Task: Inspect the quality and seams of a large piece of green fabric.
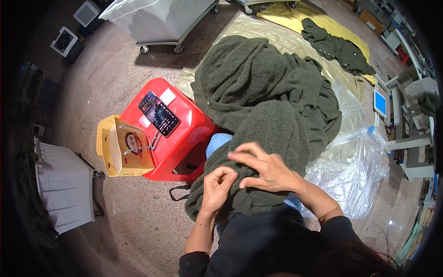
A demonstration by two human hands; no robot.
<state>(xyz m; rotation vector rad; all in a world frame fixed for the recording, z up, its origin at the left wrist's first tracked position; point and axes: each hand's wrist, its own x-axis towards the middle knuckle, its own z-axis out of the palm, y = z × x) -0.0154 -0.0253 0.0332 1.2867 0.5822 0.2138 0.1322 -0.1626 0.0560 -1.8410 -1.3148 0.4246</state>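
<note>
Dark green knitted fabric [272,124] lies across my lap in thick folds and heaps up in front of me. My left hand [218,185] is just above the part on my lap, thumb and forefinger pressed together in a pinch. Whatever is between those fingertips is too small or hidden to make out. To its right, my right hand [267,171] hovers over the same fabric with thumb and fingers apart, holding nothing visible. Its fingertips are slightly blurred.
A red plastic stool [184,147] at my left carries a phone [158,113] and metal scissors-like tool [156,140]. Beside it stands a yellow paper bag [138,159]. Wheeled bins [64,184] flank the left and back. Clear plastic sheeting [346,175] lies right; another green garment [339,48] lies farther back.
</note>
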